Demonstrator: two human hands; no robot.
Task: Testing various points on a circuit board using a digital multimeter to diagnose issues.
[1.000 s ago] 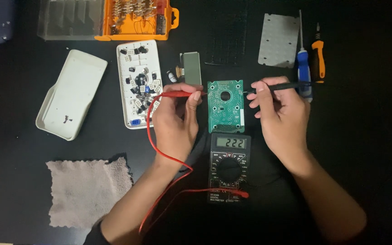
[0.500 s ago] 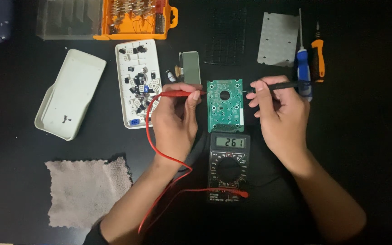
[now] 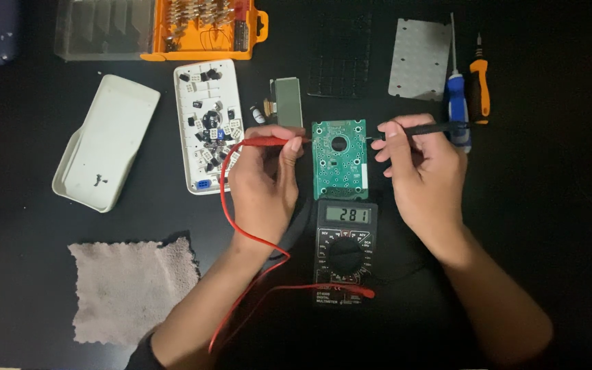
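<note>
Black table (image 3: 570,205) surface carries everything. Nearest the person lies a grey cloth (image 3: 135,288) on the left, and a dark multimeter (image 3: 345,250) with a lit display sits between the forearms, a red lead (image 3: 241,236) looping from its base up toward the left hand (image 3: 265,181). That hand is pressed together, pinching the red probe (image 3: 268,142) between thumb and fingers, with the tip at the left edge of a green circuit board (image 3: 339,159). The board lies flat just above the multimeter, between both hands. The right hand (image 3: 423,171) is likewise closed, pinching a black probe (image 3: 426,128) whose tip points at the board's right edge.

Left of the board lies a white casing half (image 3: 207,127) filled with small loose keys, and further left a white back cover (image 3: 106,140). A small grey display panel (image 3: 288,103) rests above the board. Farther off are a grey rubber keypad sheet (image 3: 418,58), a blue-handled screwdriver (image 3: 456,103) and an orange-handled screwdriver (image 3: 479,85), and an orange bit case (image 3: 200,27) at the far edge.
</note>
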